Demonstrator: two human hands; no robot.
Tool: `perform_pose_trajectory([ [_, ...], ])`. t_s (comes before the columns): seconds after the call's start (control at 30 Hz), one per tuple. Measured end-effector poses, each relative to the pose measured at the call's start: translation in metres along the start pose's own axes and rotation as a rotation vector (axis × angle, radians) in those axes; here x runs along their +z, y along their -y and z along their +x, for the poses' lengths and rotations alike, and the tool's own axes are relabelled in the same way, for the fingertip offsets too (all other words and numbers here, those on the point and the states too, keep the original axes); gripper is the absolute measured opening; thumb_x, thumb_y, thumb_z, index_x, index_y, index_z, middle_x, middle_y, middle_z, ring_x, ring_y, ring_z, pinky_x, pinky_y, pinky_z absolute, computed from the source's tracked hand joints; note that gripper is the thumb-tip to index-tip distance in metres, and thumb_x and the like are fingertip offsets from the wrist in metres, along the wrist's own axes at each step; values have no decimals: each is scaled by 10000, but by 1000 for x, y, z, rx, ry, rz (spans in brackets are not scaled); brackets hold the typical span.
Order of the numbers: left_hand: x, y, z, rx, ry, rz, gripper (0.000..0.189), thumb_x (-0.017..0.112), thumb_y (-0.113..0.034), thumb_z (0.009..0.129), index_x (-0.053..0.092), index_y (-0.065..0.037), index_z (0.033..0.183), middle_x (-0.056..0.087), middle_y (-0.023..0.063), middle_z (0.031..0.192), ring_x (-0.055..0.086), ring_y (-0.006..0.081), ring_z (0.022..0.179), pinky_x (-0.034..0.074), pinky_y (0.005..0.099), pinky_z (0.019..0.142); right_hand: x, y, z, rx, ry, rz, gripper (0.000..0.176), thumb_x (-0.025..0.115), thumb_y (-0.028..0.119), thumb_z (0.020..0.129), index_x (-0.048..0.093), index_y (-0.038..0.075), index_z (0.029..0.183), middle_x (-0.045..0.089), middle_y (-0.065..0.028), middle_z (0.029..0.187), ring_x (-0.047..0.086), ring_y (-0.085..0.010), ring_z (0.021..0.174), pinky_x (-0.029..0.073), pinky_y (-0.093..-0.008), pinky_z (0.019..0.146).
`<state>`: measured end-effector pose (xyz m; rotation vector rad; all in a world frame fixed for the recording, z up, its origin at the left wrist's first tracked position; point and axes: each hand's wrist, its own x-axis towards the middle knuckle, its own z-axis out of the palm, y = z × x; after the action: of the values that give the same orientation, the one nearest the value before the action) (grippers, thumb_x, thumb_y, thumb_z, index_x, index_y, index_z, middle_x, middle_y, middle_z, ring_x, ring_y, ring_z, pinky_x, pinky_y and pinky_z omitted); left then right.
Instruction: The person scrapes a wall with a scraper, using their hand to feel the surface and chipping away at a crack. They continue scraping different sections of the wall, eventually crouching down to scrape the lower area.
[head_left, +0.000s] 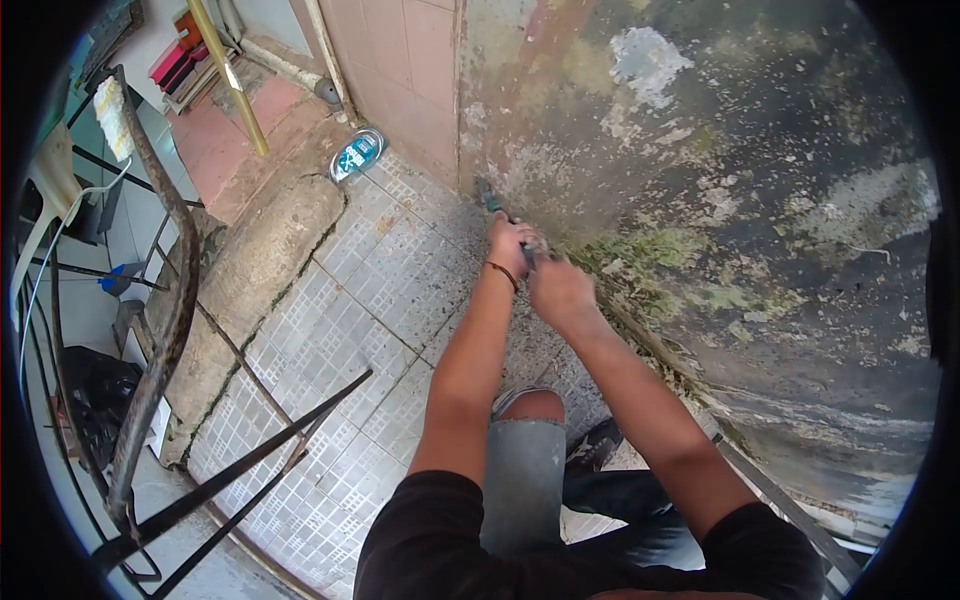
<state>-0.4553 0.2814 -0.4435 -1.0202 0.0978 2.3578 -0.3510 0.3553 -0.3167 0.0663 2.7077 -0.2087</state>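
Observation:
Both of my hands are closed around one slim hand tool (490, 200) with a dark and green body. Its narrow grey end meets the foot of the stained wall (740, 220), near the corner; the exact kind of tool is too small to make out. My left hand (509, 243), with a dark band at the wrist, grips it nearer the wall. Behind it, my right hand (562, 293) is wrapped around the rear part of the handle. Green moss (640, 262) and flaking paint cover the wall beside my hands. Fingers hide much of the handle.
A clear container with a blue label (358, 155) lies on the tiled floor (370, 260) by the corner. To the left are a rusty metal railing (182, 290), a paint roller (114, 118) and a yellow pole (228, 75). A raised concrete edge (265, 250) borders the tiles.

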Motion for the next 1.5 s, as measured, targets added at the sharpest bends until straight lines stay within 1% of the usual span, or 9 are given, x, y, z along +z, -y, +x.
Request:
perform_pose_trajectory([
  [0.17,26,38,-30,100,-26,215,529,331,-619,996,406,-171,725,312,-63,528,294,115,398,263,280,383,-12,-12,-36,18,-110,81,365,505,210,947,559,16,1251,673,-263,1035,687,-402,933,562,-485,785],
  [0.33,34,-22,-18,125,-92,122,537,322,-618,999,408,-169,716,320,-49,522,298,117,392,279,293,395,-1,15,35,-63,-38,-21,416,496,227,954,523,16,1311,679,-264,1003,693,-410,884,562,-497,769],
  [0.47,45,11,-47,229,61,382,536,352,-648,981,425,-155,783,346,-26,570,306,133,418,301,305,410,-1,-5,-30,-59,-339,188,510,519,242,950,447,21,1405,671,-263,928,690,-403,835,562,-504,753],
  [0.57,62,22,-57,303,-9,412,541,356,-647,981,413,-146,786,345,-20,568,303,126,421,295,297,406,-28,-7,-32,-33,-269,219,565,529,255,949,396,28,1450,660,-264,906,679,-415,819,556,-512,750],
  [0.87,86,40,-107,267,65,499,507,348,-615,998,411,-161,780,316,-24,528,296,119,399,311,312,395,-32,-3,-63,-44,-412,310,570,571,231,921,421,-11,1416,656,-279,886,668,-441,768,539,-524,702],
  [1.0,107,1,-92,289,20,432,545,275,-645,996,400,-175,748,289,-33,517,279,125,389,315,313,396,-53,8,-48,-85,-438,293,509,584,229,912,491,-30,1341,657,-291,850,658,-451,757,535,-525,683],
  [1.13,107,42,-121,288,92,499,514,388,-637,978,395,-156,798,334,-31,522,319,129,380,310,311,379,-53,5,-74,-103,-526,331,498,591,229,908,505,-2,1341,661,-287,864,663,-444,783,534,-526,701],
  [1.37,123,15,-111,340,118,448,546,371,-646,977,376,-160,727,319,-38,520,319,126,399,311,306,386,-81,18,-61,-62,-465,267,536,591,225,909,478,-5,1380,673,-277,862,669,-440,764,529,-537,698],
  [1.5,137,27,-123,365,166,482,567,346,-662,974,369,-162,706,307,-38,510,313,132,397,310,315,391,-74,8,-79,-91,-621,402,522,577,231,919,482,5,1380,670,-282,870,667,-439,773,530,-538,705],
])
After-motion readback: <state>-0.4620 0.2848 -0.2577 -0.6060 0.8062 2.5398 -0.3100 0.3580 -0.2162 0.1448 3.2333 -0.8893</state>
